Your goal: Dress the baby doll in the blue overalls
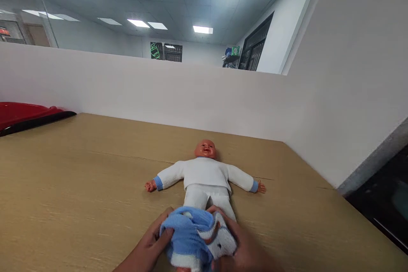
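Blue cloth (pixel 188 233) sits bunched over the legs of the doll (pixel 205 173) on the tan table (pixel 95 204).
The left hand (pixel 155 238) pinches its edge, thumb on top; the right hand (pixel 241 240) curls its fingers round the white end, how tightly I can't tell. Uneven pulling could twist the cloth, catch a leg or drag the doll.

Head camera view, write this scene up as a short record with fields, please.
Left hand: grips the left side of a blue and white garment; the hand is bare
Right hand: holds the garment's right side
Doll: lies face up, arms spread, head toward the white wall
Doll's clothes: white top with blue cuffs, white trousers
Lower legs: mostly hidden by the garment
Surface: brown tabletop
Far left: red object with black edge
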